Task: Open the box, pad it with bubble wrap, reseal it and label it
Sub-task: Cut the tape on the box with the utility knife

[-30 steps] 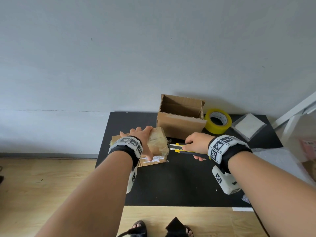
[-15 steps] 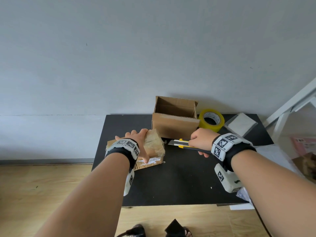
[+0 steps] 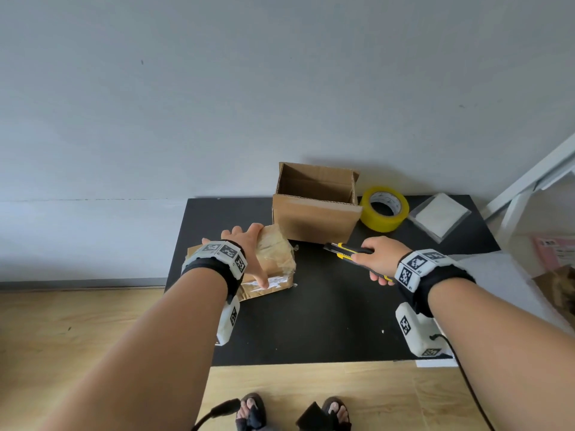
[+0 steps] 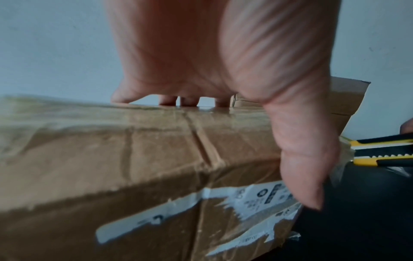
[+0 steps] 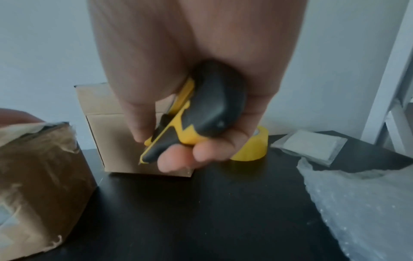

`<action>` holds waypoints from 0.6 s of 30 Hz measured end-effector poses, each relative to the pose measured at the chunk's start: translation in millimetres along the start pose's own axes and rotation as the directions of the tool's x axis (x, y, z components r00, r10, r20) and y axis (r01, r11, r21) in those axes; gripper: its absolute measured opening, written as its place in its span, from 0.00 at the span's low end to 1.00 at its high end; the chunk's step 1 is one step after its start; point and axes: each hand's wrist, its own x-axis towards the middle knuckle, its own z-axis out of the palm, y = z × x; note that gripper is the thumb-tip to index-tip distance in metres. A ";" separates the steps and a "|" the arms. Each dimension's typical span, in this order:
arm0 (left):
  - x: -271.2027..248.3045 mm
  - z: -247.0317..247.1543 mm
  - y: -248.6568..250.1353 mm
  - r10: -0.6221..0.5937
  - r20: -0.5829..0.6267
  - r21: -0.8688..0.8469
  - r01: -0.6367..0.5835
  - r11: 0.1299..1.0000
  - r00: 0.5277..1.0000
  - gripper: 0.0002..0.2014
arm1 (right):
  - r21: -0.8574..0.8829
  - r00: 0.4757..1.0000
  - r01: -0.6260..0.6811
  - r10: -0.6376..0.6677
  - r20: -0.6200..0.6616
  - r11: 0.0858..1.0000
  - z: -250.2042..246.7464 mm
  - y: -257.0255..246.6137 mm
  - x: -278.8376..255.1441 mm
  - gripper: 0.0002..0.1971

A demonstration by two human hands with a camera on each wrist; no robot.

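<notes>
The black table stands against the wall, and everything I am working with sits on it. At the back is an open cardboard box, empty as far as I can see, with a roll of yellow tape just beside it on my right and a flat white packet further right. Bubble wrap lies at the table's right edge.

The taped box sits near the left edge, wrapped in shiny clear tape, a torn white label on its near side. My left hand rests on top of it, fingers straight over the far edge and thumb down the near side, pressing rather than gripping.

My right hand is curled tight around a yellow and black box cutter, its tip pointing at the taped box but apart from it.
</notes>
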 end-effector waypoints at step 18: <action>1.3 1.3 -1.7 -0.013 -0.009 0.004 0.013 1.000 1.000 0.60 | -0.422 0.995 0.048 -0.080 -0.060 0.906 42.2 -9.0 34.9 0.13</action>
